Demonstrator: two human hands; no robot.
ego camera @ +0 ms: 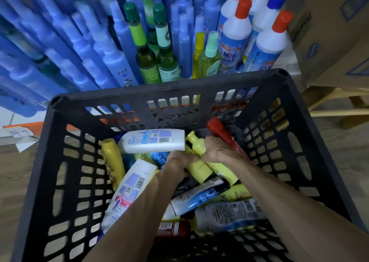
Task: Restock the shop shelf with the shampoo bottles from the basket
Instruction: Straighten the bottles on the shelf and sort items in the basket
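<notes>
A black slotted plastic basket fills the lower view, with several shampoo bottles lying loose in it. Both my hands are down inside it. My left hand is wrapped around a pale yellow bottle lying on the pile. My right hand grips a second pale yellow bottle near its neck. Around them lie two white bottles, a darker yellow bottle, a red bottle and a blue-and-white tube. The shelf itself is not clearly visible.
Beyond the basket stand many blue bottles, green bottles, small yellow-green spray bottles and white cleaner bottles with red caps. A cardboard box rests on a wooden pallet at the right. The floor is wood-patterned.
</notes>
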